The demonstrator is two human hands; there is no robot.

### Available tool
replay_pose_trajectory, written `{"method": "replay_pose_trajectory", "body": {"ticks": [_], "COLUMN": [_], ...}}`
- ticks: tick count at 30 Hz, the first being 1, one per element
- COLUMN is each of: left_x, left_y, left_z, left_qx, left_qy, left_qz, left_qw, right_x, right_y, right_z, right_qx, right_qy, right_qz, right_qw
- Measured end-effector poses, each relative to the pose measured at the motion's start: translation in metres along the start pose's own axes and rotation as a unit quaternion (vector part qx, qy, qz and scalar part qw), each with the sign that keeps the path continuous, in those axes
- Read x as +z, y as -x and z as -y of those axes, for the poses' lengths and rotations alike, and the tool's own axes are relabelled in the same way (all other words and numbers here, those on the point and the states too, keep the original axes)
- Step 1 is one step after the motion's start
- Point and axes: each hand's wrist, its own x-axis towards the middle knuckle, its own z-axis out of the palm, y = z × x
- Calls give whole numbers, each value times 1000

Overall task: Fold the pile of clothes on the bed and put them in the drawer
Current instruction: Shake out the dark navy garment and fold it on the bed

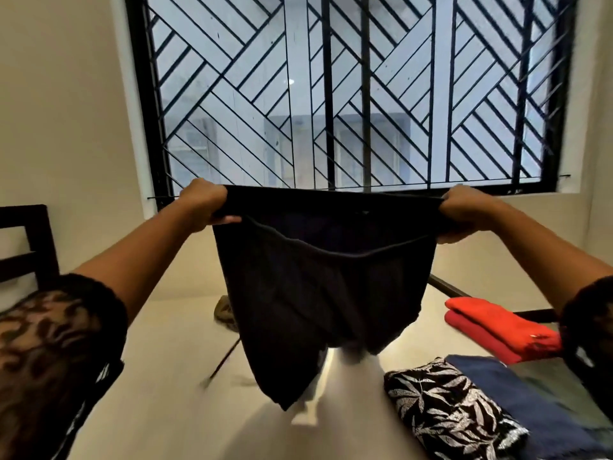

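A pair of dark shorts (325, 293) hangs in the air in front of me, stretched wide at the waistband. My left hand (205, 205) grips the left end of the waistband and my right hand (464, 210) grips the right end. The legs dangle over the pale bed surface (172, 376). Folded clothes lie at the right: a red garment (497, 327), a black piece with a white leaf print (444, 403) and a navy one (537, 413). Something white and blurred (308, 413) shows below the shorts. No drawer is in view.
A large barred window (358, 91) fills the wall ahead. A dark wooden chair or bed frame (30, 247) stands at the left. An olive-brown item (224, 312) and a thin dark rod (225, 358) lie behind the shorts.
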Motion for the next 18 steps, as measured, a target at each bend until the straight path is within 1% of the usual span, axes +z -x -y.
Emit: {"method": "replay_pose_trajectory", "body": {"ticks": [2,4,7,9,10,12,13,14,15,16,17,18], "left_x": [-3,-10,-23,-35,-41,-47,-49,-47,-47,-45,-45,-45], "left_y": [9,15,19,18,16,11,9,7,6,4,3,1], "left_z": [-16,-29,-50,-63,-67,-71,-71,-69,-69,-67,-66,-64], "left_qx": [-40,-50,-17,35,73,159,193,219,242,266,287,304], "left_qy": [123,191,248,245,209,53,-28,-91,-136,-165,-171,-166], "left_qz": [50,59,30,31,29,23,6,-24,-74,-124,-160,-185], "left_qw": [990,979,968,968,975,986,981,971,958,942,929,920], "right_x": [-15,-30,-50,-61,-65,-69,-70,-69,-69,-68,-65,-62], "right_y": [5,8,10,14,17,27,31,33,35,36,36,34], "right_z": [8,17,29,38,43,49,52,53,55,56,55,54], "right_qx": [-6,-10,-32,-69,-89,-138,-185,-233,-271,-297,-326,-378], "right_qy": [-109,-222,-354,-373,-362,-306,-228,-110,29,161,266,330], "right_qz": [69,102,77,22,-8,-90,-145,-198,-236,-265,-293,-317], "right_qw": [992,970,931,925,928,938,945,946,933,903,859,805]}}
